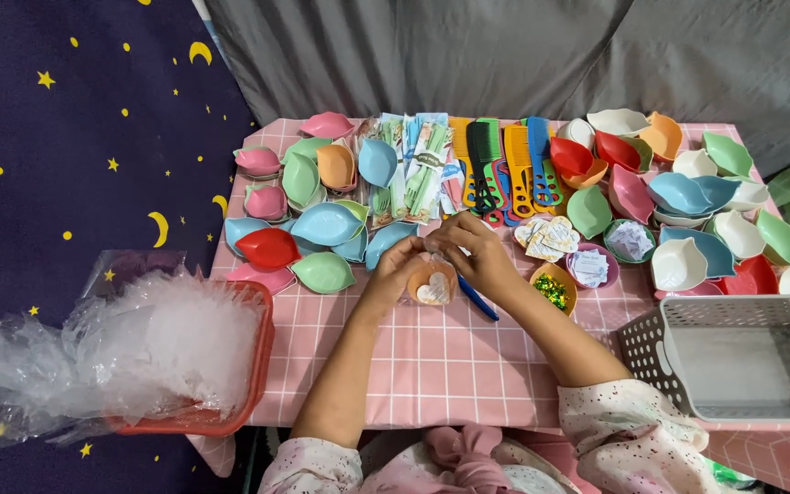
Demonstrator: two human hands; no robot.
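Floral sleeves sit closest, and both arms reach out over the pink checked table [432,366]. The left hand [397,268] and right hand [475,254] are curled shut around a small orange dish [432,283] in a clear bag, with a white heart inside it. The dish sits right in the middle of the table, just in front of the comb pile [505,165].

I think small, slow finger moves work best, keeping the dish flat so the heart stays in.

Room is tight. A blue pen [478,300] lies touching the right hand. A bowl of shiny bits [552,289] sits just right of the dish. Piles of coloured dishes [322,224] crowd behind. Bare cloth lies in front of the dish, between the red basket of bags [262,352] and the grey basket [733,357].
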